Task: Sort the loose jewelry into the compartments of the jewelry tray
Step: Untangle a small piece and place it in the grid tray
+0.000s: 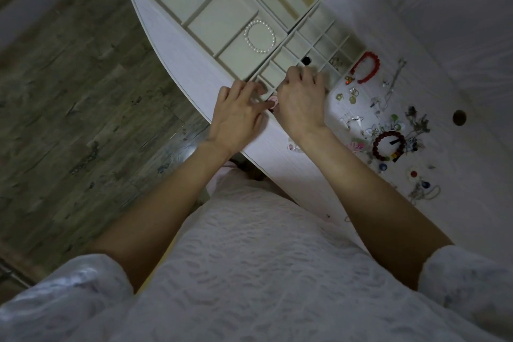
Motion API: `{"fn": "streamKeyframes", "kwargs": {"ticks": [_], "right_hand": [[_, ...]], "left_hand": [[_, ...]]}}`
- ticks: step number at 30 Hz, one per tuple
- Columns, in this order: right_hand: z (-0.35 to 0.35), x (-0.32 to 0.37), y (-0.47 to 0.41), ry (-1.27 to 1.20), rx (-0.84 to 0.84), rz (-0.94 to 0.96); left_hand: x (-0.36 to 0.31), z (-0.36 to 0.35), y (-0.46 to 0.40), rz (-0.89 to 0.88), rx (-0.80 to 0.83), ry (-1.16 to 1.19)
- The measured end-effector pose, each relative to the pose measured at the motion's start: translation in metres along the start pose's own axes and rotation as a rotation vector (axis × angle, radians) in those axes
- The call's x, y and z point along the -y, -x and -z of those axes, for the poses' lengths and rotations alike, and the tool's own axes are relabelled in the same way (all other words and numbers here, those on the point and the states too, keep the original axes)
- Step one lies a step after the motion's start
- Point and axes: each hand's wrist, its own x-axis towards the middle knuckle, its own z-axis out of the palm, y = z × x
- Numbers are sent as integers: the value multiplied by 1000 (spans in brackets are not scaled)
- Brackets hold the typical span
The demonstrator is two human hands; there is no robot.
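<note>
A cream jewelry tray (205, 8) lies on the white table, with large compartments on the left and a grid of small ones (327, 36) on the right. A pearl bracelet (260, 37) rests in one large compartment. A small black item (306, 60) and a pale piece (336, 62) sit in small cells. My left hand (238, 111) and my right hand (301, 100) meet at the tray's near corner, pinching a small pink piece (273, 101) between their fingertips. Loose jewelry is scattered to the right, including a red bead bracelet (366, 66) and a dark red bead bracelet (388, 147).
The table's curved edge (177, 83) runs just left of my hands, with wood-look floor (69, 78) beyond. A round hole (459, 117) is in the tabletop at the right. Small earrings and chains (394, 80) lie between the tray and the hole.
</note>
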Motion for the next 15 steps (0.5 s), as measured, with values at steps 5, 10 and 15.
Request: {"fn": "streamKeyframes", "kwargs": {"ticks": [5, 10, 15], "right_hand": [[-7, -9, 6, -135, -80, 10], [-16, -19, 13, -482, -106, -37], [-14, -39, 33, -809, -117, -181]], "left_hand": [[-1, -1, 0, 7, 6, -7], [-1, -3, 0, 15, -6, 8], [-4, -5, 2, 70, -31, 150]]}}
